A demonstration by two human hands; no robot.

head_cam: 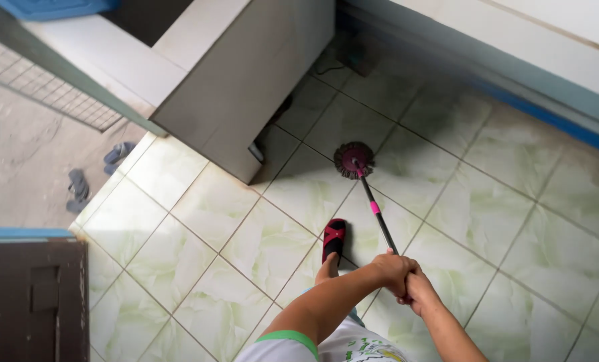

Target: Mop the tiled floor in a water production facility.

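The left hand (392,267) is closed around the upper end of the black mop handle with pink bands (376,209); the right hand (416,289) is clamped on the same handle directly below and behind the left, the two hands touching each other; the top end of the handle is hidden inside the grip. The handle runs up and to the left from the hands, tilted, to the round dark maroon mop head (353,159); the mop head rests flat on the pale green marbled floor tiles (487,221), near the lower corner of the grey tiled block (246,80). A foot in a red and black sandal (333,238) stands on the tiles just left of the handle, between the hands and the mop head. A white sleeve with a green edge (282,340) covers the left upper arm. A dark wooden panel (31,298) occupies the lower left corner; a pair of grey slippers (78,190) lies on the bare concrete beyond the tiled edge; a wire mesh screen (44,87) stands at the upper left; a blue-painted wall base (547,117) runs along the upper right.
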